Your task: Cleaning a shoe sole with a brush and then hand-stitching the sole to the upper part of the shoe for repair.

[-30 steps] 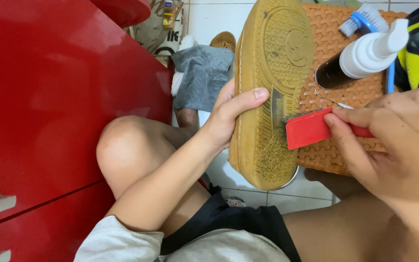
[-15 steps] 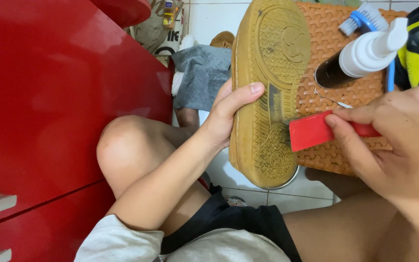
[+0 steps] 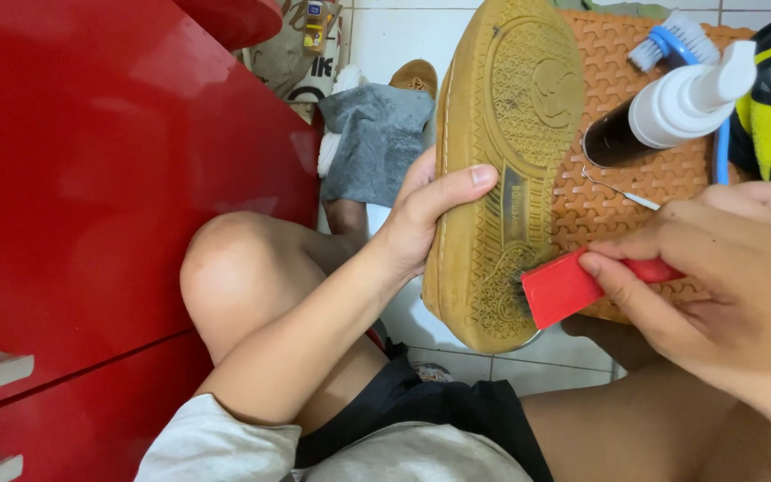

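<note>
A tan shoe is held sole-up in front of me, its patterned rubber sole facing the camera. My left hand grips its left edge, thumb laid across the sole. My right hand holds a red brush whose bristles press on the heel end of the sole, near the lower right.
An orange woven-pattern stool top lies behind the shoe, bearing a white spray bottle, a blue-handled brush and a thin metal pick. A red cabinet fills the left. A grey cloth lies on the tiled floor.
The red brush has slid down the sole toward the heel end. My left hand keeps its hold on the shoe.
</note>
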